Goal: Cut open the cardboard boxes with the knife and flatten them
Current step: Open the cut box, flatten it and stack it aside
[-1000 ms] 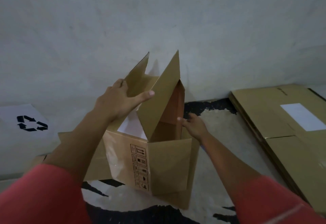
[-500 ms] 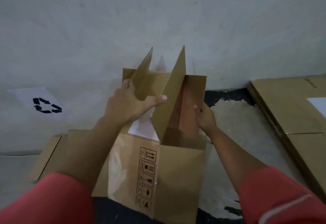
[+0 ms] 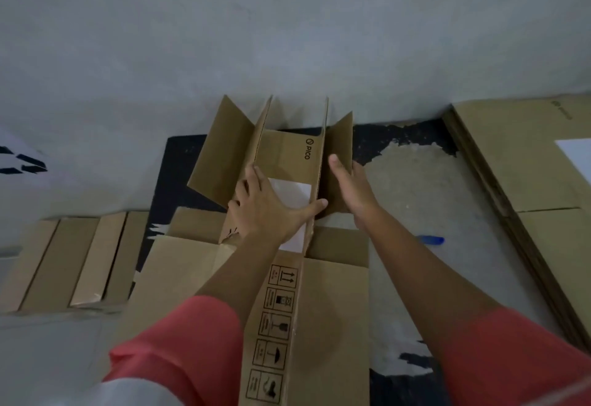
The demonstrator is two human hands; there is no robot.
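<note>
Cardboard box (image 3: 284, 152): under and between both hands, lying on the floor with its flaps splayed outward; two thin panels stand upright along its far half.
Left hand (image 3: 268, 210): fingers spread, palm pressed flat on the box's middle panel, thumb stretched sideways to the upright panel on its right.
Right hand (image 3: 351, 188): fingers straight and together, laid against the outer side of that same panel (nothing gripped).
White label (image 3: 295, 192): on the box, partly covered by the left hand.
Handling symbols (image 3: 275, 325): printed in a column on the box, between the forearms.
Blue object (image 3: 431, 240): on the floor just right of the right forearm; too small to identify.
Flattened cardboard stack (image 3: 527, 181): well right of the right hand.
Folded cardboard pieces (image 3: 80, 261): left of the left forearm.
Sleeves (image 3: 179, 348): red, on both arms.
</note>
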